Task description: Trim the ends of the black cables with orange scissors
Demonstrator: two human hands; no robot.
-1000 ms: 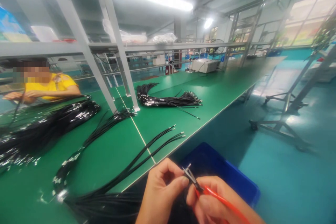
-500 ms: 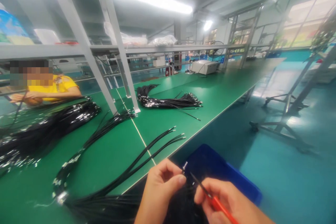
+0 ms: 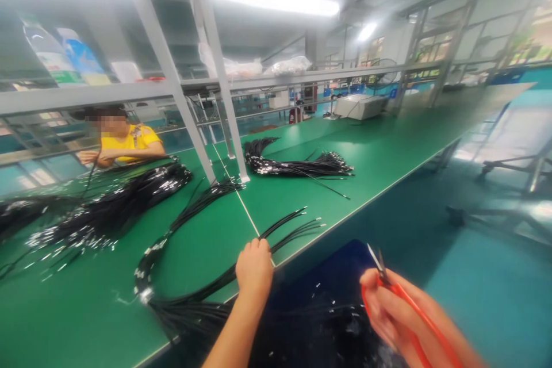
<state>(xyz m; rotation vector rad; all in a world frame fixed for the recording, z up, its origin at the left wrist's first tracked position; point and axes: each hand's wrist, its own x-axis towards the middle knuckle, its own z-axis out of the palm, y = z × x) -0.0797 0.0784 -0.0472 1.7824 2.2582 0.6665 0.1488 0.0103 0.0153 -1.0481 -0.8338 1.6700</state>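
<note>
My left hand is closed around a bundle of black cables at the edge of the green table. The silver-tipped cable ends stick out beyond its fingers. At the lower right, my right hand grips red-handled scissors, whose blades point up and are slightly apart. Below and between the hands is a dark blue bin with black material and small pale bits in it. The cable bundle curves leftward across the tabletop.
Another cable bundle lies further back, and a large pile lies at the left. Metal uprights carry a shelf over the table. Across it sits a person in yellow. A white box stands at the back.
My left hand has moved from beside the scissors up to the table and closed on the cable bundle. My right hand has shifted right with the scissors. The view has turned left.
</note>
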